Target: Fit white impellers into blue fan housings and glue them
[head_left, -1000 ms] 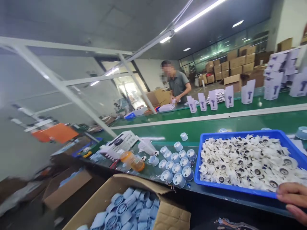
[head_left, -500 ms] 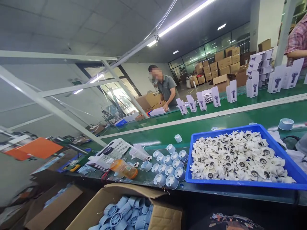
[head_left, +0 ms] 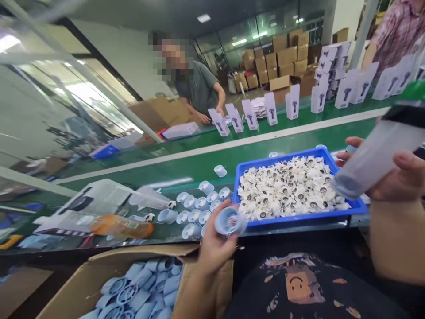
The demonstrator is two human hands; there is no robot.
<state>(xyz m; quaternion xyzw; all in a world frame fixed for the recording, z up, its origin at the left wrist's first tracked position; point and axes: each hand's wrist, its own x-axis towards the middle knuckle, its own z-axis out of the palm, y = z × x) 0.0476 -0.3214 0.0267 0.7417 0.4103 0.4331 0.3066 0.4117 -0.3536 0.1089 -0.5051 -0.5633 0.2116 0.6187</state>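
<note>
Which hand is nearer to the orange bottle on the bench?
Left. The left hand, holding a light-blue cup, is to the right of the orange bottle; the right hand, holding a translucent container, is much farther right, near the right end of the blue tray.

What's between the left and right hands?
In the head view, the blue tray, heaped with white fan wheels, shows between the left hand, holding a blue cup, and the right hand, holding a bottle.
</note>
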